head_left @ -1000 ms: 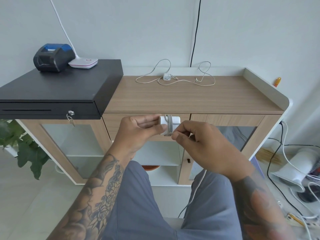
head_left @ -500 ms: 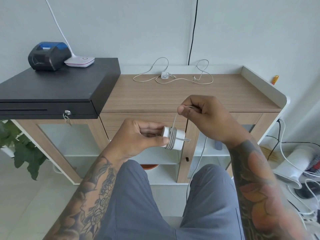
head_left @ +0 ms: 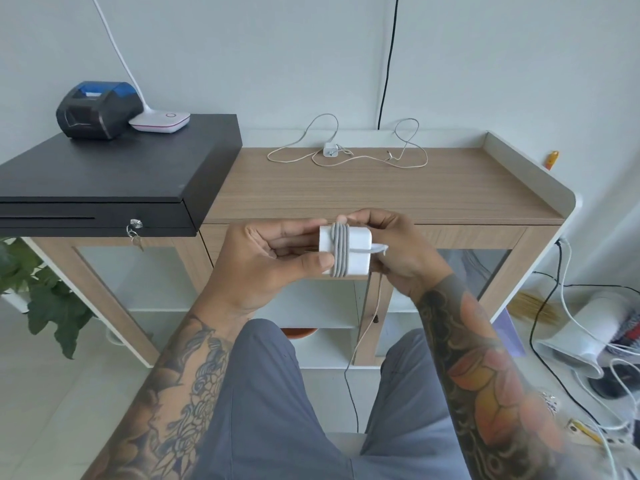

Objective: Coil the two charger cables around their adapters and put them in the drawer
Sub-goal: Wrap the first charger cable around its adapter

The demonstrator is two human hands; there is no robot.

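While I am winding the grey cable [head_left: 338, 251] round the white adapter [head_left: 346, 250], my left hand [head_left: 273, 263] is pinching the block's left end between thumb and fingers, in front of the cabinet's [head_left: 450, 188] front edge. My right hand [head_left: 391, 247] is curling round the right end and pinching the cable where it is leaving the block — several turns are sitting side by side, but a long tail is hanging toward 6 o'clock between my knees, so I judge this first coil well along, not finished. The block's long axis is running 9 to 3, the turns crossing it 12 to 6. The second charger [head_left: 329, 149] is lying uncoiled at 12 o'clock on the cabinet top — untouched, and nothing is going into a drawer yet.
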